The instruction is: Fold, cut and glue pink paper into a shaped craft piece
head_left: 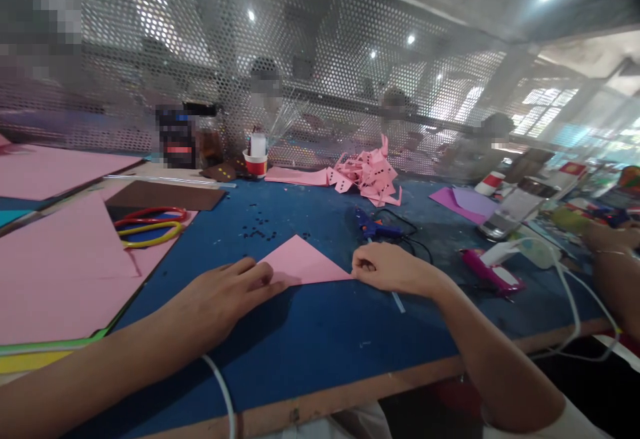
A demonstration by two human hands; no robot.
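Here a folded pink paper triangle lies flat on the blue table, about midway along it and nearer the front edge than the back, its point turned toward the back edge. The left hand is open, palm down, its fingers stretched out and resting on the triangle's left corner. The right hand is curled closed and touches the triangle's right tip; whether it pinches the paper there cannot be told. So the paper sits between the two hands, with its long edge running from one to the other. Just behind the right hand lies a blue glue gun with a black cord. Toward the left edge, large pink sheets cover the table, with red and yellow loops lying on them and a brown sheet just behind. Along the back edge stand a red and white cup and a heap of pink scraps, against a perforated metal screen. Toward the right edge lies a magenta tool, and another person's arm reaches in beyond it.
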